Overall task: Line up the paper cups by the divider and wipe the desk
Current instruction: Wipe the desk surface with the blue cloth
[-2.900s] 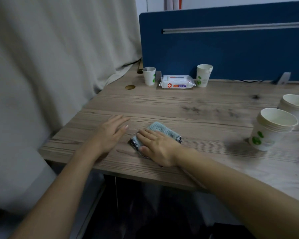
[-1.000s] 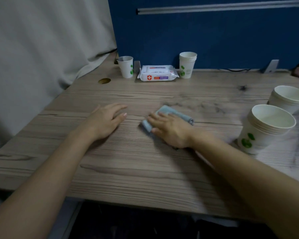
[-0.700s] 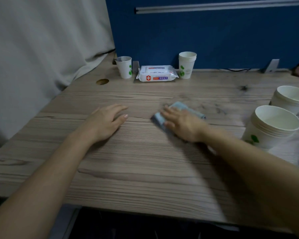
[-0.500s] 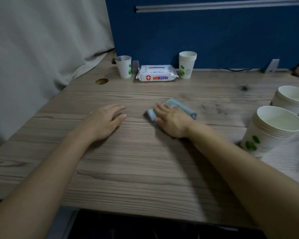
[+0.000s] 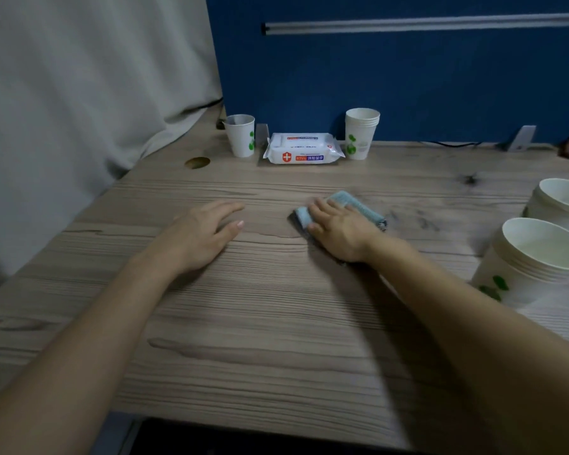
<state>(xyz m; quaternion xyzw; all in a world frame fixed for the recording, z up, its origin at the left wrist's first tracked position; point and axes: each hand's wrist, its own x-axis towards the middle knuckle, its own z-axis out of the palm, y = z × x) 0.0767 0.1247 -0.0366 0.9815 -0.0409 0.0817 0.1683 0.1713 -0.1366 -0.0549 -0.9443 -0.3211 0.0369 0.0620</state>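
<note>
My right hand [image 5: 340, 229] presses flat on a folded light-blue cloth [image 5: 358, 205] in the middle of the wooden desk [image 5: 276, 323]. My left hand [image 5: 201, 234] lies palm down on the desk beside it, holding nothing. A single paper cup [image 5: 242, 135] and a stack of paper cups [image 5: 360, 133] stand against the blue divider [image 5: 391, 80]. Two wider stacks of paper cups stand at the right edge, one nearer [image 5: 536, 261] and one farther [image 5: 559, 200].
A white pack of wet wipes [image 5: 304, 148] lies between the two cups by the divider. A round cable hole [image 5: 197, 162] sits at the desk's far left. A grey curtain [image 5: 79, 93] hangs along the left side.
My right hand has slid the cloth back and forth, right then left, and has drifted farther from the front edge. My left hand has stayed flat in place.
</note>
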